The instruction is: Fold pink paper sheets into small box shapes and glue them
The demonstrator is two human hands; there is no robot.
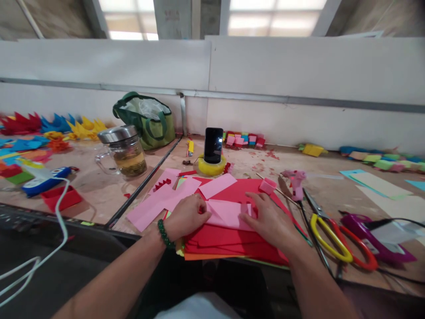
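A folded pink paper strip point(229, 212) lies across a stack of red paper point(226, 243) in front of me. My left hand point(189, 215), a green bead bracelet at its wrist, is closed in a pinch at the strip's left end. At the other end, my right hand point(270, 219) has its thumb and fingers around the pink paper, where a small flap stands up. A small pink paper box point(267, 186) sits just beyond my right fingers. More pink paper pieces point(151, 208) lie left of the stack, one with a red zigzag cutting point(162, 184) on it.
Scissors point(332, 239), a pink glue gun point(297, 184) and a purple device point(378, 241) lie at right. A phone point(213, 145) stands in a yellow tape roll point(211, 166). A glass tea mug point(128, 155), green bag point(156, 124) and red paper box point(63, 198) are at left.
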